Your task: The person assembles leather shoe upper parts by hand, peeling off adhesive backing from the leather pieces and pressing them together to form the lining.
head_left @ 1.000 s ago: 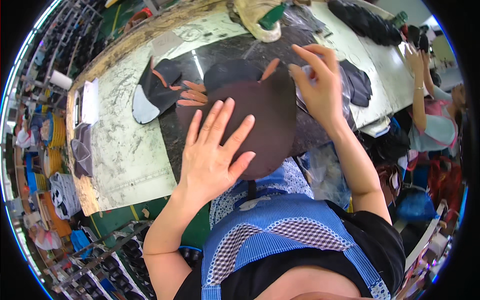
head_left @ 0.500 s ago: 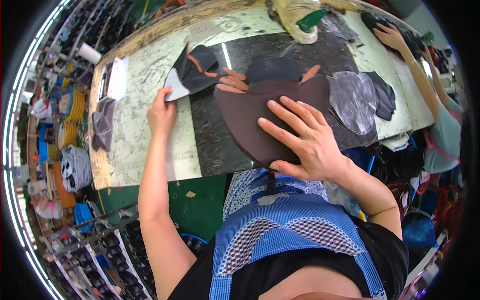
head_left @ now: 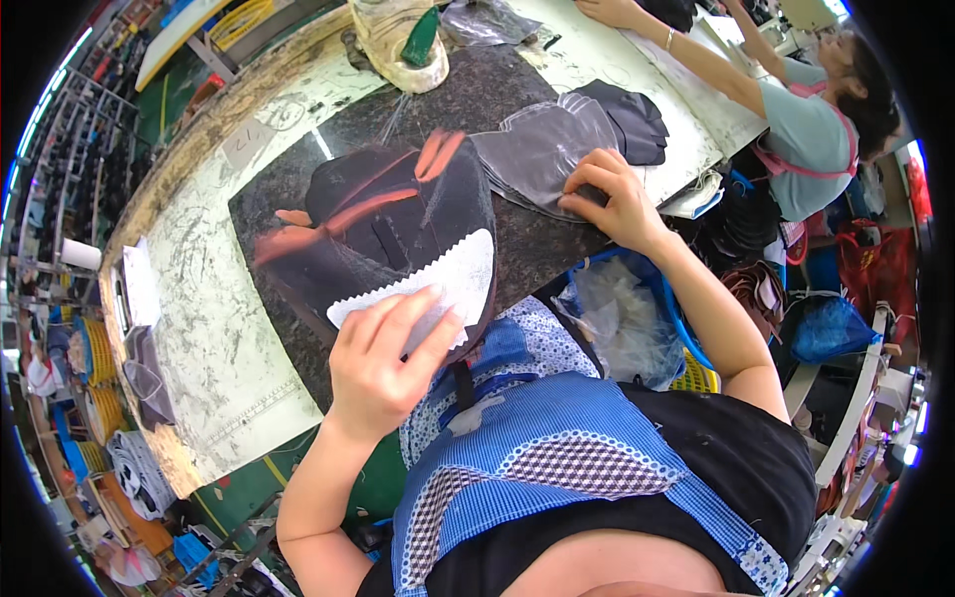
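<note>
My left hand (head_left: 373,373) is bent over a white backing patch (head_left: 413,289) with a zigzag edge, thumb and fingers closed on it. The patch belongs to a black cut piece (head_left: 393,214) with orange strips (head_left: 370,209), partly blurred. This piece lies over a dark brown one at the table's front edge, its outline largely hidden. To the right, my right hand (head_left: 622,204) has its thumb and forefinger at the near corner of a stack of grey, shiny cut pieces (head_left: 542,149), pinching the top edge. The fingertips' exact grip is partly hidden.
Black cut pieces (head_left: 627,119) lie beyond the grey stack. A cream stand with a green part (head_left: 420,40) sits at the far edge, near clear plastic (head_left: 487,22). A co-worker (head_left: 816,129) reaches in at right. A blue-rimmed bin (head_left: 667,298) stands below the table.
My left hand brought the black piece with the white patch rightward and down onto the brown one. My right hand left the brown piece and went to the grey stack. The view turned right.
</note>
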`<action>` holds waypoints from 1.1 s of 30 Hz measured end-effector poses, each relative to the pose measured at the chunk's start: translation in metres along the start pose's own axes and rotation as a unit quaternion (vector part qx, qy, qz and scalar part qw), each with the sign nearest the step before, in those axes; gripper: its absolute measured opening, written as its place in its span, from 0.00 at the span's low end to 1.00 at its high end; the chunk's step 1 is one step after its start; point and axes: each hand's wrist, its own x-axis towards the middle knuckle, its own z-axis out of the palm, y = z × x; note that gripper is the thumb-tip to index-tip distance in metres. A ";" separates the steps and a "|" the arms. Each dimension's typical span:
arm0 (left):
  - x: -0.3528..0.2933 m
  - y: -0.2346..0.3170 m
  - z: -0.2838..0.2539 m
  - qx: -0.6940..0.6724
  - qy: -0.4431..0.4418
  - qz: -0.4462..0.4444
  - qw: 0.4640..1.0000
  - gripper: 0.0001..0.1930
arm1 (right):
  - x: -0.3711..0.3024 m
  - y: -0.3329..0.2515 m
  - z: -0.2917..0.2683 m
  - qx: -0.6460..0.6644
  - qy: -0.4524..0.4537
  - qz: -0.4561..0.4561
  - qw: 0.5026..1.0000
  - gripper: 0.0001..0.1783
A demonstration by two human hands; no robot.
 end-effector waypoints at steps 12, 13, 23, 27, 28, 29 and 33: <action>0.089 0.020 -0.007 -0.400 0.089 -0.191 0.892 0.10 | 0.075 -0.141 -0.030 0.532 -0.051 0.137 0.834 0.12; 0.090 0.017 -0.001 -0.474 0.143 -0.230 0.838 0.08 | 0.075 -0.152 -0.026 0.571 -0.021 0.133 0.810 0.13; 0.108 -0.009 -0.022 -0.596 0.201 -0.301 0.717 0.08 | 0.091 -0.170 -0.019 0.321 0.135 -0.069 0.935 0.13; 0.114 -0.016 -0.027 -0.614 0.199 -0.296 0.704 0.08 | 0.097 -0.176 -0.027 0.308 0.120 -0.035 0.943 0.13; 0.114 -0.016 -0.026 -0.614 0.196 -0.293 0.706 0.08 | 0.097 -0.177 -0.026 0.351 0.112 -0.002 0.929 0.13; 0.114 -0.016 -0.024 -0.608 0.208 -0.293 0.708 0.07 | 0.098 -0.177 -0.024 0.394 0.104 0.030 0.913 0.13; 0.110 -0.016 -0.010 -0.572 0.253 -0.282 0.728 0.06 | 0.100 -0.175 -0.019 0.569 0.087 0.103 0.811 0.12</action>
